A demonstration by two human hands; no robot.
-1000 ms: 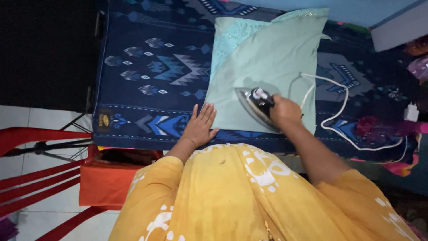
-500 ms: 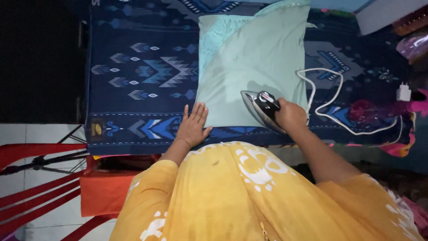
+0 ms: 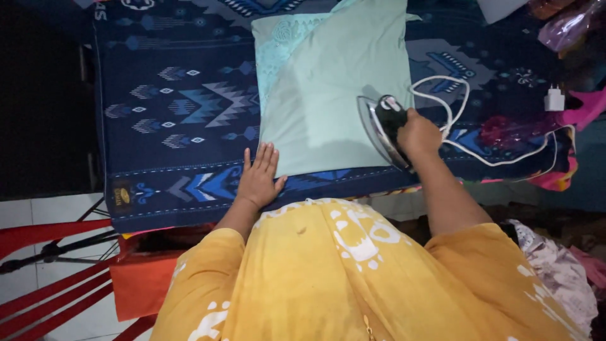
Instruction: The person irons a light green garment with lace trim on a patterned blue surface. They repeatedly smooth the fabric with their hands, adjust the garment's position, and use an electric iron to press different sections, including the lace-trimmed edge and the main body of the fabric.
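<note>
A pale green cloth (image 3: 338, 95) lies flat on a table covered by a dark blue patterned cloth (image 3: 183, 113). My right hand (image 3: 418, 134) grips the black handle of an electric iron (image 3: 382, 126), which rests at the green cloth's right edge. My left hand (image 3: 259, 177) lies flat with fingers spread on the blue cover, touching the green cloth's near left corner. A white cord (image 3: 454, 107) loops from the iron across the table to the right.
A white plug adapter (image 3: 554, 99) sits at the right, beside pink and purple fabric (image 3: 568, 38). Red chair bars (image 3: 44, 233) and an orange box (image 3: 136, 284) stand by the table's left side on a white tiled floor. More clothing (image 3: 555, 265) lies at lower right.
The iron and my right hand have slid right, from the middle of the green cloth to its right edge. My left hand stays pressed at the near corner.
</note>
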